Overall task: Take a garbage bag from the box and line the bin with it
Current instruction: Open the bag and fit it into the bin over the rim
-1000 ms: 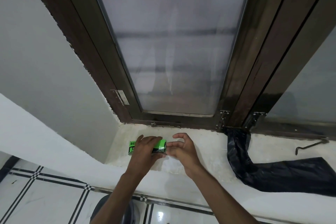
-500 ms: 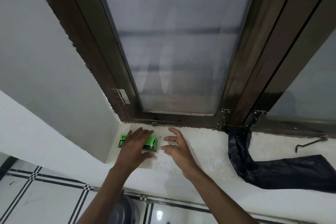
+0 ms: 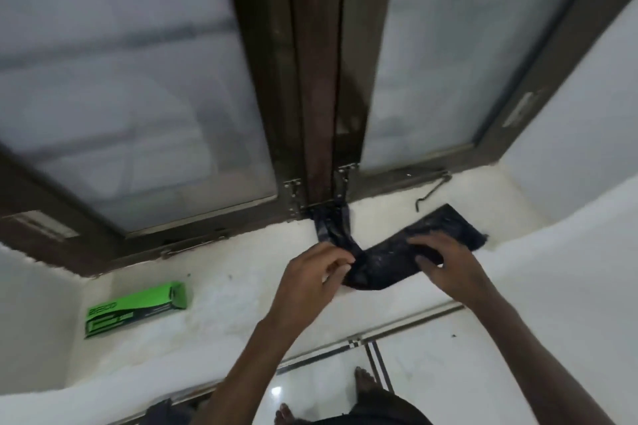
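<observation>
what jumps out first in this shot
Both hands, left hand and right hand, grip a crumpled black garbage bag on the white sill, its far end caught under the dark window frame. A bright green box lies alone at the sill's left.

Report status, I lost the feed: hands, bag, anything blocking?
Left hand pinches black garbage bag; right hand grips it. Bag on the sill, far end at the window frame. Green box lies apart, left. Bin not visible.
</observation>
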The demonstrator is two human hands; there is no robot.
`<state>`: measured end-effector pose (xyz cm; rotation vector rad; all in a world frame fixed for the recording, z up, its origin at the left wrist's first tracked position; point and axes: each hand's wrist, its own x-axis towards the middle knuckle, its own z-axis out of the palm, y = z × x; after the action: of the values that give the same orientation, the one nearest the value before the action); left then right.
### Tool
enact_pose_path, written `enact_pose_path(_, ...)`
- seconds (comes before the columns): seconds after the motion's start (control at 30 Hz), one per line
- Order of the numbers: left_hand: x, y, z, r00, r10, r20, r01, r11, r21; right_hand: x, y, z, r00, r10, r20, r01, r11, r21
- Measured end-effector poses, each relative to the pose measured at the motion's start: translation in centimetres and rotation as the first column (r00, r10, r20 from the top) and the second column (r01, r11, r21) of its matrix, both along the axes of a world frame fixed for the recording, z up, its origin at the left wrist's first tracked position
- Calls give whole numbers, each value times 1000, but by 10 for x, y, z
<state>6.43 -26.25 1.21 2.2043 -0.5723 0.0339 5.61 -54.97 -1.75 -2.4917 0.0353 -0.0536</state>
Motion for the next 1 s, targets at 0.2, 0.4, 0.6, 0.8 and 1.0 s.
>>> enact_pose_path(0.2, -22, -81, -12, 979, -116, -168, 105, 992, -72, -15, -39, -24, 985, 153, -77, -169, 942, -290)
enact_pose_path(0.4, -59, -112, -13, 957, -104, -272, 88, 994, -70, -30, -31, 7, 963, -173, -206, 248, 867, 431)
enact_pose_path(0.6, -112, -122, -4, 966, -62, -252, 41, 996, -84, -98, 13, 38, 898, -257, -357, 440, 534, 722)
enact_pose_path(0.8, -176, -81, -17, 975, -12, -223, -23, 988, -150, -175, 60, 42, 875, -209, -437, 484, 430, 762)
enact_pose_path(1.0, -270, -3, -24, 923, 151, -353, -238, 946, -218, -285, 108, 40, 917, 130, -377, 264, 512, 818)
